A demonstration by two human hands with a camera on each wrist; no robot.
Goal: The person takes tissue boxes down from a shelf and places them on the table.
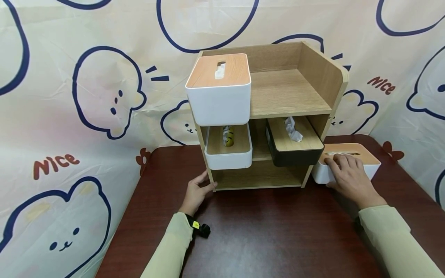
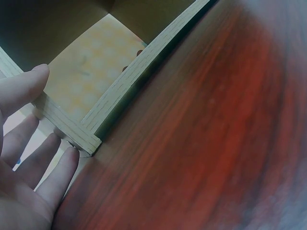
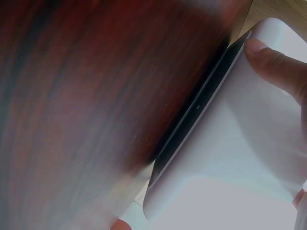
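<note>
At the lower left corner of a wooden shelf unit (image 1: 255, 185), my left hand (image 1: 196, 193) grips the side panel, thumb in front and fingers on the outer side. The left wrist view shows this hand (image 2: 29, 158) around the panel's edge (image 2: 67, 123). My right hand (image 1: 351, 179) holds a white tissue box with a wood-look lid (image 1: 370, 154), standing right of the shelf; its fingers reach over the top. In the right wrist view the thumb of this hand (image 3: 283, 72) lies along the white box wall (image 3: 225, 148); the other fingers are mostly hidden.
A tall white tissue box (image 1: 219, 104) stands on the shelf's upper left. Below are a small white box (image 1: 228, 160) and a black-sided box (image 1: 295, 154), both jutting forward. The dark red table (image 1: 271, 231) meets a patterned cloth backdrop (image 1: 104, 162).
</note>
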